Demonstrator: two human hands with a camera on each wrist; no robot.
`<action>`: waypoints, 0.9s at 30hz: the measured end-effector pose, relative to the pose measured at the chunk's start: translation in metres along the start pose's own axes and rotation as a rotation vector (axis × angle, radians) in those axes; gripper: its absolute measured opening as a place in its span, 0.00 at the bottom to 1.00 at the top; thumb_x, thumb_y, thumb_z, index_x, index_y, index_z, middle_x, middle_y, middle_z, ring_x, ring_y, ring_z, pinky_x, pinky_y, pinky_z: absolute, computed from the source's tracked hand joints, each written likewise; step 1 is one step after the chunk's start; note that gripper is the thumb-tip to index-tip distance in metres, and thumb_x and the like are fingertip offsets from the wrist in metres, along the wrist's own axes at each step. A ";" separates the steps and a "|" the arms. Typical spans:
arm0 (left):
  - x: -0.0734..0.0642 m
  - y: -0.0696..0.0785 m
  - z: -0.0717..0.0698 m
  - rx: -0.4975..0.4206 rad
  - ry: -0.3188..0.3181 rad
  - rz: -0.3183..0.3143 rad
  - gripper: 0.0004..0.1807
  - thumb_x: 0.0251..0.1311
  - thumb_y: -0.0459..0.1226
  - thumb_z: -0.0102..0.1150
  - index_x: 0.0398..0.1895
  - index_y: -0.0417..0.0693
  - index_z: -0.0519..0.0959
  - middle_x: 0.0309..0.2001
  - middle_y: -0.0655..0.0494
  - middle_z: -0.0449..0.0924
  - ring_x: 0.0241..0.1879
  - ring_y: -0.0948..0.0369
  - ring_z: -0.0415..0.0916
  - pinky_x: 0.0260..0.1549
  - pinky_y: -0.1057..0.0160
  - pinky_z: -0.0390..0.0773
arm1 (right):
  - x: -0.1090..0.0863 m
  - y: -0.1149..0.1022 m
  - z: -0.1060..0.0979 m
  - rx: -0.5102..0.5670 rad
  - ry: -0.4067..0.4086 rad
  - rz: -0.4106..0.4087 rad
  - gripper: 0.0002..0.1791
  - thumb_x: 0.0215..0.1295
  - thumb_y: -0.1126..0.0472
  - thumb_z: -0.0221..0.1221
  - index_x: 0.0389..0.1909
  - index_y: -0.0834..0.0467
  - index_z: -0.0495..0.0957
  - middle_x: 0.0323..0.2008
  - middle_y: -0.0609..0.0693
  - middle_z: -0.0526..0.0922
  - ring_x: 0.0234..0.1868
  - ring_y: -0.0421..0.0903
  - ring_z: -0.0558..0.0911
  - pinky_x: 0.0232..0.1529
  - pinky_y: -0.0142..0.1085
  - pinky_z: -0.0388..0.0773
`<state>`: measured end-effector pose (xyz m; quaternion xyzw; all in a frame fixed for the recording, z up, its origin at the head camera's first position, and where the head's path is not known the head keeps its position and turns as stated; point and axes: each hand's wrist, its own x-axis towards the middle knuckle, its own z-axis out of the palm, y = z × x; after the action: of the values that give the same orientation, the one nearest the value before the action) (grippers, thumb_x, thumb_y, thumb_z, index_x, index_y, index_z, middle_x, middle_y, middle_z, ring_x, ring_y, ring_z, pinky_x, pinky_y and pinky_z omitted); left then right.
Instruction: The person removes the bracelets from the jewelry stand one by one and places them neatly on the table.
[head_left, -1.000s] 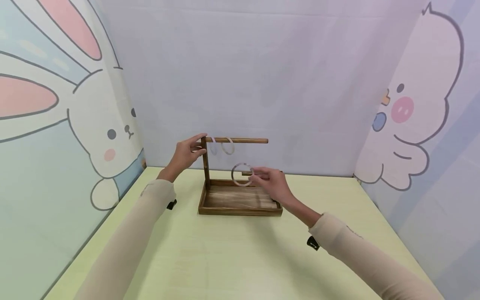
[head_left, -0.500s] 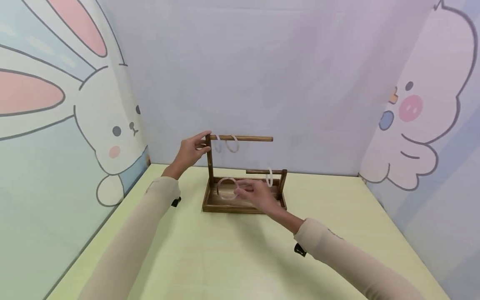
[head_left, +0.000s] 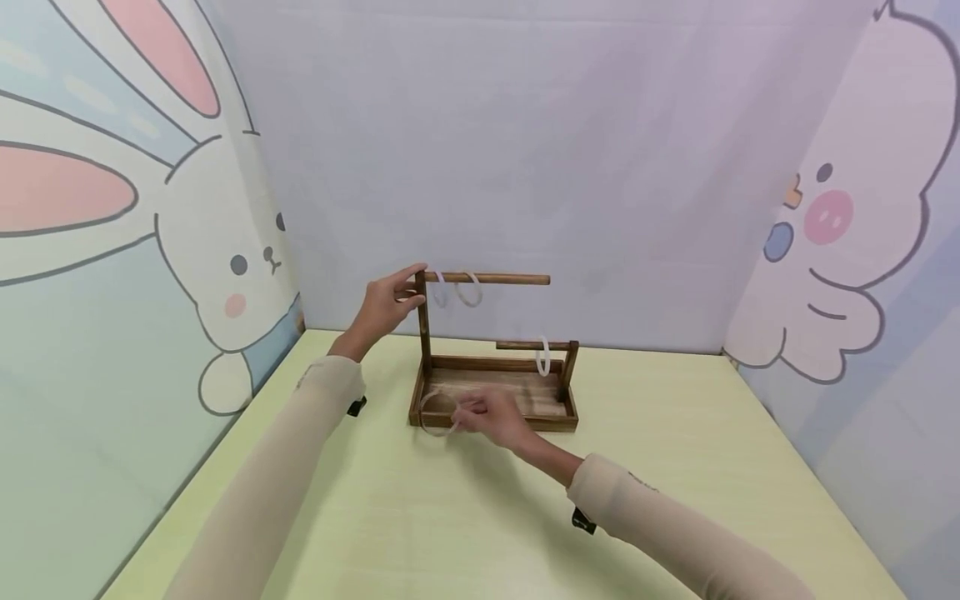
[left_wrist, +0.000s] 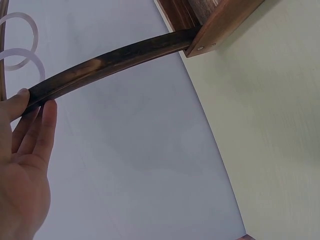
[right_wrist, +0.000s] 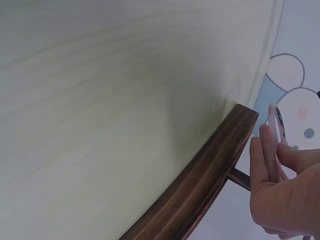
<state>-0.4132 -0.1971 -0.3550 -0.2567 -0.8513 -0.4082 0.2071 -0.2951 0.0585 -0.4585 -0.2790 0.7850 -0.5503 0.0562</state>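
Note:
A wooden bangle stand has a shallow tray point(head_left: 555, 423), a tall post point(head_left: 424, 329) at left and a short post at right. My left hand point(head_left: 381, 310) pinches the top of the tall post between thumb and fingers, clearly seen in the left wrist view. My right hand point(head_left: 495, 417) pinches a pale translucent bangle point(head_left: 422, 412) by its right side, holding it over the tray's front left corner. From the upper bar point(head_left: 517, 279) hang a lilac bangle point(head_left: 442, 297) and a cream bangle point(head_left: 470, 305). A white bangle point(head_left: 547, 367) hangs from the lower bar point(head_left: 513, 345).
The stand rests on a pale wood-grain table point(head_left: 420, 517), near its back edge. Behind it hangs a plain pale cloth point(head_left: 525, 167). Cartoon-printed panels, a rabbit point(head_left: 217, 200) on the left and a white figure point(head_left: 885, 150) on the right, border the table.
My right hand has carried the translucent bangle down, left and toward me, away from the lower bar, uncovering the white bangle there. My left hand keeps its hold on the post.

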 end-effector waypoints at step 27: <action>-0.002 0.002 0.000 0.018 0.019 0.012 0.36 0.66 0.25 0.66 0.76 0.53 0.71 0.62 0.37 0.81 0.52 0.45 0.86 0.47 0.49 0.87 | -0.006 0.016 0.034 0.035 -0.052 0.050 0.14 0.70 0.75 0.62 0.53 0.78 0.81 0.38 0.69 0.88 0.36 0.63 0.90 0.36 0.43 0.89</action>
<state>-0.4104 -0.1965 -0.3552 -0.2562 -0.8513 -0.4017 0.2199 -0.2829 0.0368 -0.4871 -0.2725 0.7802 -0.5550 0.0949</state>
